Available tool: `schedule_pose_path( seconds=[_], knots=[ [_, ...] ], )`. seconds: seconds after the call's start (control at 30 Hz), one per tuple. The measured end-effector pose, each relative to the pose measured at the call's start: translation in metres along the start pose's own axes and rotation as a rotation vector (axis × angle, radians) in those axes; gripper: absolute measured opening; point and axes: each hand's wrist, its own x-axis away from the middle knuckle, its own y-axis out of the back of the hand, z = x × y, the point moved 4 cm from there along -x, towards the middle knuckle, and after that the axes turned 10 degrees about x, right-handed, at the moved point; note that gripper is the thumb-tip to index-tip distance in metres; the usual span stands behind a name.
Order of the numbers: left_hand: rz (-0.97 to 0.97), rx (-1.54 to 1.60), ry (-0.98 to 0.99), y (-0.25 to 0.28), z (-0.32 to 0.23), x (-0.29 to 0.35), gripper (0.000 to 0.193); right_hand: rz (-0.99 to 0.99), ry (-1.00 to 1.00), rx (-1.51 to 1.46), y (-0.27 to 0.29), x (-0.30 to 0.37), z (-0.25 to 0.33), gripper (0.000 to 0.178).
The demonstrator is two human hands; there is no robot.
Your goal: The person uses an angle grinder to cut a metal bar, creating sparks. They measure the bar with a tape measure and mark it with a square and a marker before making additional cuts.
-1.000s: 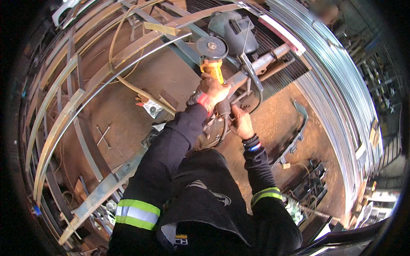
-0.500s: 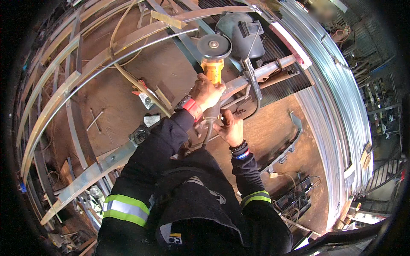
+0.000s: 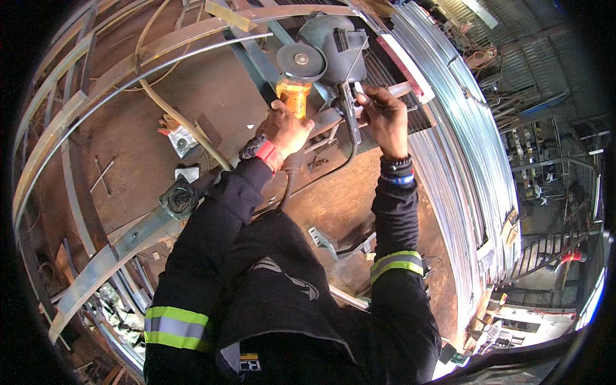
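Curved grey steel frame bars (image 3: 160, 48) arch over the rusty brown work surface (image 3: 212, 102); at their crossing rests a grey welding mask (image 3: 337, 42); beside it, the orange-bodied angle grinder with grey disc (image 3: 296, 74); left hand (image 3: 285, 128) is wrapped tight around its body; right hand (image 3: 385, 115) is closed on the mask's thin handle (image 3: 351, 109); the trailing black cable (image 3: 321, 173) could, I judge, snag and jerk the disc toward fingers.

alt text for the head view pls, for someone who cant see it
Seen from above, a person's left hand grips an orange angle grinder while the right hand holds a grey welding mask's handle. Curved metal bars lie across the rusty workbench.
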Motion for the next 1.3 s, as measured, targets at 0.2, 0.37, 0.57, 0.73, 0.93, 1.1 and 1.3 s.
schedule_pose_path(
  seconds=[0.2, 0.37, 0.57, 0.73, 0.93, 1.1, 1.3],
  knots=[
    [-0.018, 0.033, 0.031, -0.001, -0.005, 0.004, 0.074, -0.051, 0.412, 0.354, -0.012, -0.051, -0.002, 0.010],
    [-0.018, 0.019, 0.033, -0.002, -0.005, 0.004, 0.076, -0.134, 0.615, 0.519, -0.029, -0.076, 0.007, 0.020],
    [0.033, 0.091, 0.015, -0.015, 0.006, -0.004, 0.098, -0.033, 0.595, 0.605, -0.046, -0.094, 0.007, 0.016],
    [-0.030, 0.039, 0.011, -0.008, -0.005, 0.003, 0.085, -0.011, 0.584, 0.606, -0.050, -0.098, -0.001, 0.016],
    [-0.039, 0.041, 0.022, -0.007, -0.004, 0.003, 0.076, -0.011, 0.659, 0.621, -0.052, -0.098, 0.001, 0.018],
    [-0.022, 0.056, 0.018, -0.006, -0.004, 0.003, 0.075, 0.013, 0.598, 0.597, -0.052, -0.099, 0.000, 0.020],
    [0.050, 0.054, 0.070, 0.000, -0.008, 0.002, 0.078, 0.023, 0.580, 0.603, -0.053, -0.101, -0.001, 0.019]
  ],
)
